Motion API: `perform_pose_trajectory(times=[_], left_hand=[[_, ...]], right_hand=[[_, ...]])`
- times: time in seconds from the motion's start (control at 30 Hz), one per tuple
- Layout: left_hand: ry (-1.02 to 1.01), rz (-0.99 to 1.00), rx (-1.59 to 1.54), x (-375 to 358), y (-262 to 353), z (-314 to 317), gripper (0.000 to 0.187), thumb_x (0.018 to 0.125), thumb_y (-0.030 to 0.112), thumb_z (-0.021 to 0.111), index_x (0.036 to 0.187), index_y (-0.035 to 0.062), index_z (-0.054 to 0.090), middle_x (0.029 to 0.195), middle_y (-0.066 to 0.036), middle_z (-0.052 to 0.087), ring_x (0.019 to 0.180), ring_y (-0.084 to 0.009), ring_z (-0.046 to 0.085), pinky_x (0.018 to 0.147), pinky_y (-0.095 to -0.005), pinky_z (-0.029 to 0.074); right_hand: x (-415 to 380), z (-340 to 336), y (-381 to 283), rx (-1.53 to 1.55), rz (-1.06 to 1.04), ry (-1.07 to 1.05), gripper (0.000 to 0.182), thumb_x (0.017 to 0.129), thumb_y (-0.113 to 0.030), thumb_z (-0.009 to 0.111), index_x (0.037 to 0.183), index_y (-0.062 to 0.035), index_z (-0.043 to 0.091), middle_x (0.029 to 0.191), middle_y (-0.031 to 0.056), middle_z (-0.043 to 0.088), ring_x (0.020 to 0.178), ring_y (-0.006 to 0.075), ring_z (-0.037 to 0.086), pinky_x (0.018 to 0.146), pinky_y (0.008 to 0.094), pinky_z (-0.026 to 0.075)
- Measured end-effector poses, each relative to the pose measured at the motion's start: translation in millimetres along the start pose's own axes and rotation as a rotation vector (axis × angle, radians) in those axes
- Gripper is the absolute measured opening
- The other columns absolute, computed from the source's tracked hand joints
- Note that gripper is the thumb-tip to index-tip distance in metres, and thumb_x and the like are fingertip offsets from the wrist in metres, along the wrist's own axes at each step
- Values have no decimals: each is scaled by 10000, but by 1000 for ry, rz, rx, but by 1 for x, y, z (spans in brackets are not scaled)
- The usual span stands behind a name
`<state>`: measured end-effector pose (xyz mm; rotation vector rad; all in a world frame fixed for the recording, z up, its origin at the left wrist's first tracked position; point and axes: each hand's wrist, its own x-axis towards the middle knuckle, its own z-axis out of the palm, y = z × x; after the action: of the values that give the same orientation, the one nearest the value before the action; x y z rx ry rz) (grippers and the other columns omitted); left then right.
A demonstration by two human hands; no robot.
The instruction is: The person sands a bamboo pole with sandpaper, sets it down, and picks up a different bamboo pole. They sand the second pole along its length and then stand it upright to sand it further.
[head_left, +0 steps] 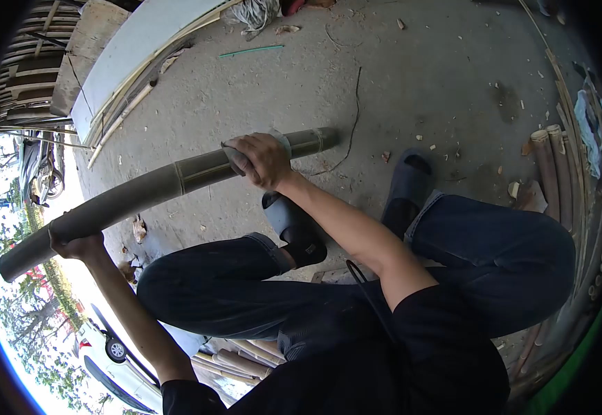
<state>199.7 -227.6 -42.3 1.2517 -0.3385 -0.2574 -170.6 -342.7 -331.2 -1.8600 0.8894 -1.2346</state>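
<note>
A thick, dark bamboo pole (211, 169) slants across the view in front of my knees, its left end nearer me and its right end over the concrete floor. Near the left end, my left hand (79, 246) grips the pole from below, fingers mostly hidden behind it. My right hand (262, 160) is closed over the pole toward its right end, with a thin grey sheet (281, 142), like sandpaper, pressed between palm and bamboo. A pale node ring (180, 178) shows between the two hands.
Bamboo poles (543, 166) stand at the right beside long strips. Split bamboo (239, 361) lies low by my left leg. A green strip (251, 51) and a dark cord (356, 114) lie on the floor. Outside at left are a motorbike (46, 176) and a white car (117, 373).
</note>
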Motion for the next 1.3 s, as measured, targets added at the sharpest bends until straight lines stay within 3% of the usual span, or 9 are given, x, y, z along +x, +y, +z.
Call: perform_pose_trajectory(times=[0.2,0.4,0.47,0.57,0.73,0.97,1.1,1.2,1.3], left_hand=[[40,-13,-27,-11,-1,-1,552,820,482,607,1120,23,663,1065,-145,690,1012,-313,690,958,-477,559],[-71,36,-75,-7,9,1,612,811,501,580,1145,-5,666,1067,-176,701,1029,-332,699,965,-485,558],[-211,55,-94,-1,9,0,628,804,510,566,1147,-5,669,1078,-171,707,1040,-343,704,967,-498,560],[-94,75,-42,-12,11,10,636,807,515,561,1149,-10,667,1067,-176,707,1032,-346,705,970,-500,558],[-143,47,-41,-16,8,-4,638,812,530,571,1160,4,663,1048,-173,705,1019,-342,701,961,-496,554],[-200,71,-85,-12,6,1,628,806,525,587,1175,24,666,1071,-170,706,1027,-323,703,943,-487,563],[-203,75,-98,-23,9,17,607,806,520,589,1175,45,668,1070,-163,708,1010,-318,708,940,-479,564],[-153,95,-68,-26,13,11,594,803,512,597,1171,52,668,1072,-164,708,1013,-317,708,939,-478,563],[-81,89,-46,-19,7,-2,576,794,506,613,1153,58,666,1065,-163,702,1021,-316,701,940,-480,560]], right_hand=[[-40,-70,119,-94,209,-140,446,1048,-377,417,984,-73,737,934,162,741,911,349,705,851,467,536],[-33,-46,72,-94,292,-37,410,1019,-378,462,999,-80,743,939,148,753,929,364,706,876,483,527],[-10,-25,24,87,134,34,391,1016,-372,476,1000,-87,743,929,139,758,892,359,710,848,464,534],[0,-18,7,76,66,44,388,1012,-380,487,1004,-86,741,907,132,757,851,350,712,816,453,540],[-46,-64,123,-123,267,-79,429,1013,-413,489,936,-71,737,898,168,731,835,379,703,758,449,529],[-32,-50,93,-123,459,-92,545,997,-477,480,840,-51,779,878,208,748,890,393,724,852,502,539],[20,-9,-30,114,153,-88,475,996,-460,517,1001,-64,779,929,169,766,900,359,731,841,463,551],[20,2,-38,84,59,-10,438,986,-452,542,1058,-85,770,945,142,771,894,332,734,822,444,552],[-11,-20,24,-3,83,91,432,965,-457,564,969,-85,782,904,131,770,868,323,734,805,424,553]])
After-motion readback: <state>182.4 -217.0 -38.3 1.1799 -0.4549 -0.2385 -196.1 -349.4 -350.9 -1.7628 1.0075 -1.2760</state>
